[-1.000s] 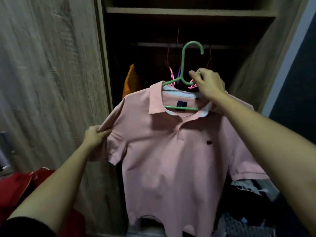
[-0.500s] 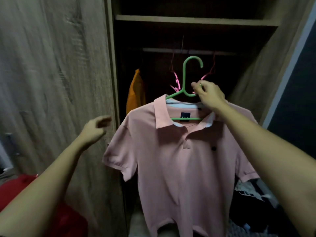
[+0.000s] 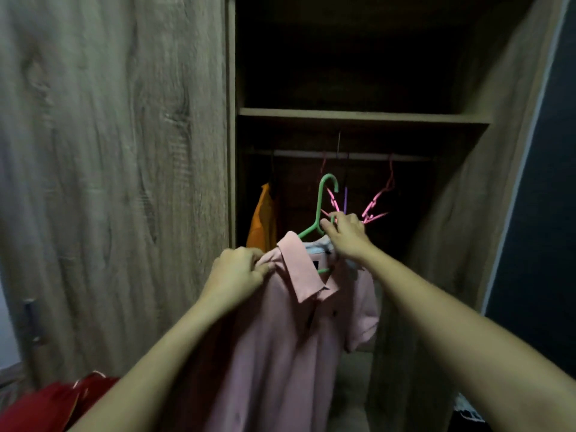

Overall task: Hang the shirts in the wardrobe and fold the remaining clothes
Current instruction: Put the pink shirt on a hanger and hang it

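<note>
Both arms outstretched, left hand [image 3: 237, 271] and right hand [image 3: 346, 235] clenched.

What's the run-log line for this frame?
step: hanging | right hand: grips green hanger | left hand: pinches pink polo shirt shoulder | hook: below rail, not hung

an orange garment [image 3: 263, 219] hangs at the left end of the rail [image 3: 299, 153], far inside the wardrobe [image 3: 124, 151]. further right on the rail hang empty pink hangers [image 3: 377, 201] with a thin purple hanger [image 3: 345, 198] between them. a bare shelf [image 3: 358, 115] runs just above the rail. right of the wardrobe stands a dark wall [image 3: 542, 182], edged by a pale strip [image 3: 526, 151]. a patterned cloth [image 3: 467, 411] lies near right, mostly cut off.
</note>
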### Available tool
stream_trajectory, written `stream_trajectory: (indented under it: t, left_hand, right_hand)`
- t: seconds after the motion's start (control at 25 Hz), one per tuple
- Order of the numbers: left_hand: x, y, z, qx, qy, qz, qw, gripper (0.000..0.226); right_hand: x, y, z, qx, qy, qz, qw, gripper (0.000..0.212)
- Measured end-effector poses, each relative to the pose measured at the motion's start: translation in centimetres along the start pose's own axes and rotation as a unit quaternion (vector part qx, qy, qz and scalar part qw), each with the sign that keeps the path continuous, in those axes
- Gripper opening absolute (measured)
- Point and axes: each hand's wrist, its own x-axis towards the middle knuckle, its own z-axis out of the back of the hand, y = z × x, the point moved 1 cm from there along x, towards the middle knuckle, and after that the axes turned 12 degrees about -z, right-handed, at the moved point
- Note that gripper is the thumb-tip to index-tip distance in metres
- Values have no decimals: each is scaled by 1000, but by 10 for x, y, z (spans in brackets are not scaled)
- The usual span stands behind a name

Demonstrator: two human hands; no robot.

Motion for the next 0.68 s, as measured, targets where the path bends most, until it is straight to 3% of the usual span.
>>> stream_trajectory:
  t: [0.08,0.16,0.2,0.24,0.32,0.48,0.6,0.68]
  left_hand:
    - [-1,-2,-8,45,6,31,998,24]
    - [-1,-2,-20,72,16,56,996,28]
    - [0,-6,-25,77,12,63,995,29]
    - [2,-13,-29,82,8,69,994,31]
    - [8,-26,-37,55,7,68,996,34]
    - [37,-9,-40,-125,-2,121,985,57]
    - [76,29,-50,-101,-111,146,978,37]
    - [108,49,-60,-82,-145,161,973,35]
  right_hand:
    - [-10,14,-17,56,65,-104,991,69]
    - [-17,30,-35,217,221,-177,934,97]
    - [-17,36,-42,255,245,-193,915,105]
    - [-10,37,-49,273,245,-187,911,101]
    - [-1,39,-54,273,209,-172,923,72]
    - [23,37,-48,349,172,-135,911,22]
    - [49,39,-39,385,169,-102,902,20]
    - [73,44,-41,385,174,-71,904,24]
